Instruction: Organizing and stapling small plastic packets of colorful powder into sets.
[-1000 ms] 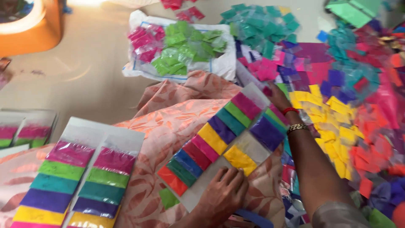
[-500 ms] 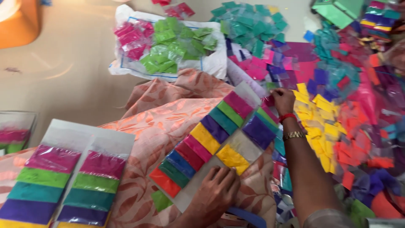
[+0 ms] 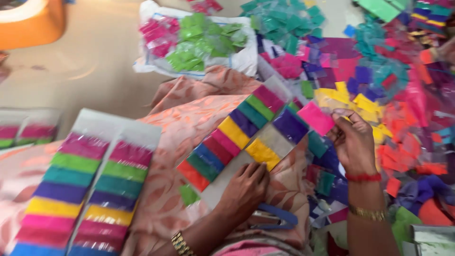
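A white card (image 3: pixel 222 182) with two rows of small coloured powder packets lies tilted on my lap, over peach patterned cloth (image 3: pixel 189 118). My left hand (image 3: pixel 244 189) presses flat on the card's bare lower end, beside a yellow packet (image 3: pixel 262 152). My right hand (image 3: pixel 350 140) holds a pink packet (image 3: pixel 315 117) between thumb and fingers, just right of the card's purple packet (image 3: pixel 290 125). A red thread and a gold bangle circle the right wrist.
A finished card (image 3: pixel 85 189) of coloured packets lies at lower left. Loose packets in several colours cover the floor at right (image 3: pixel 398 95). A white bag (image 3: pixel 199 38) holds green and pink packets. An orange container (image 3: pixel 28 19) stands at top left.
My right hand has come back from the pile at right holding a pink packet and now sits near the card's upper end. The left hand stays on the card.
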